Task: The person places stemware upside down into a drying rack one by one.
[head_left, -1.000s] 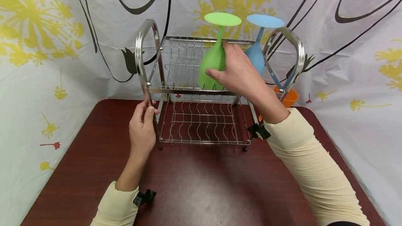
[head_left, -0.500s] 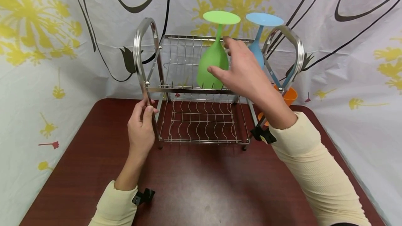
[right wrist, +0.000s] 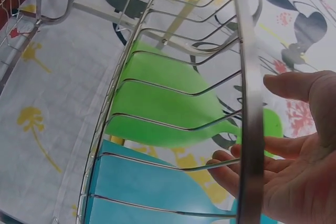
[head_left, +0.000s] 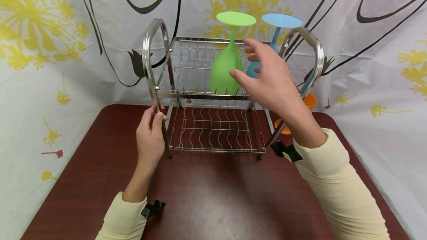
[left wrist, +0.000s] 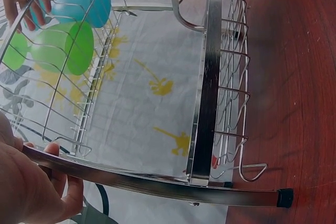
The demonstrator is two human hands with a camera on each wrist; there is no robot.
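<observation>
A metal dish rack (head_left: 207,96) with two tiers stands on the table. Upside down on its upper tier are a green goblet (head_left: 225,70) and, to its right, a blue goblet (head_left: 281,20). My left hand (head_left: 151,132) grips the rack's left front leg, thumb in front; the left wrist view also shows the fingers curled round the bar. Just right of the green goblet, my right hand (head_left: 271,79) hovers with thumb and fingers spread apart. It covers much of the blue goblet. In the right wrist view nothing lies between its thumb and fingers.
Behind the rack's right side an orange cup-like thing (head_left: 310,101) is partly hidden, with another orange piece (head_left: 283,127) lower down. The lower tier (head_left: 215,129) has wavy wires. A patterned cloth (head_left: 66,84) hangs behind the dark red table (head_left: 207,195).
My right hand has let go of the green goblet and drawn back to the right and slightly down. The goblet stays upside down on the rack. My left hand keeps its grip.
</observation>
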